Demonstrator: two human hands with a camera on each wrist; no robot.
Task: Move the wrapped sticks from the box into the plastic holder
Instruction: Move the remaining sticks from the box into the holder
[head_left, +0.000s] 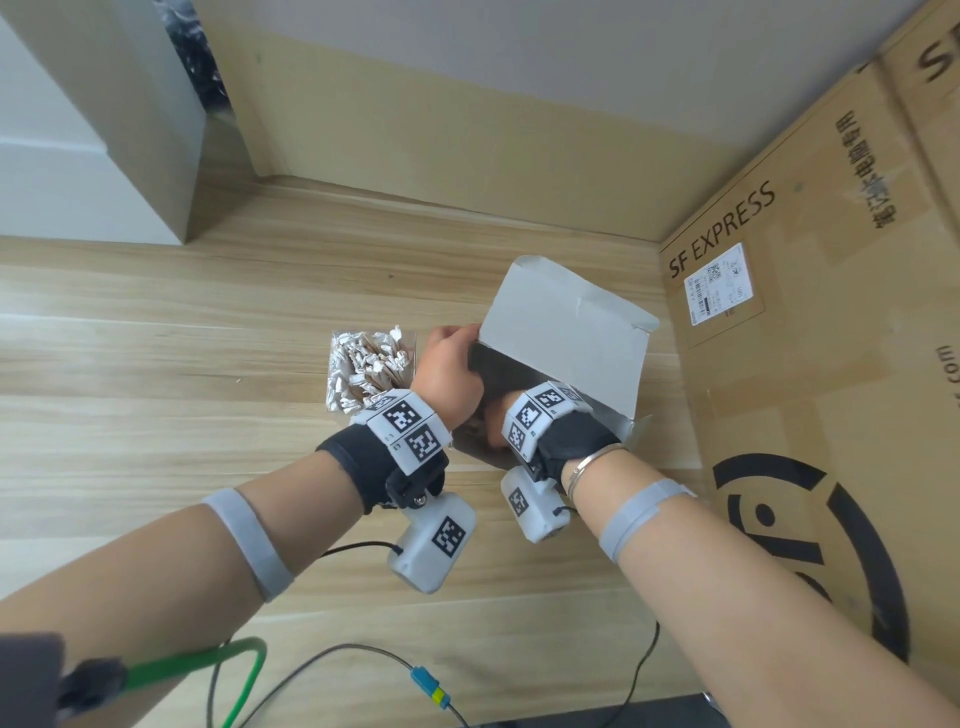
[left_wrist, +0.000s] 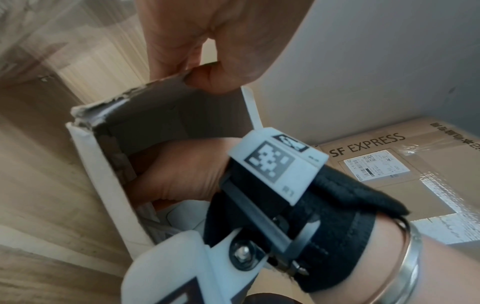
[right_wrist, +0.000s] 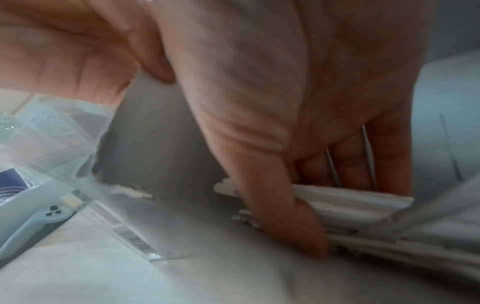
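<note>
A pale wood-grain tabletop (head_left: 156, 364) runs back to a beige wall, with a large brown cardboard carton printed "SF EXPRESS" (head_left: 810, 364) standing at its right edge. Near the middle sits an open grey paperboard box with a raised lid flap (head_left: 566, 332), and touching its left side is a clear plastic holder (head_left: 410, 340) already packed with upright paper-wrapped sticks (head_left: 363, 364). The left hand (left_wrist: 207, 41) pinches the torn upper rim of the box between thumb and fingers. The right hand (right_wrist: 298, 127) reaches down inside the box, its thumb and fingers closed around a bundle of white wrapped sticks (right_wrist: 363, 207) lying flat on the box floor. Black and green cables (head_left: 244, 670) trail across the near edge of the table.
</note>
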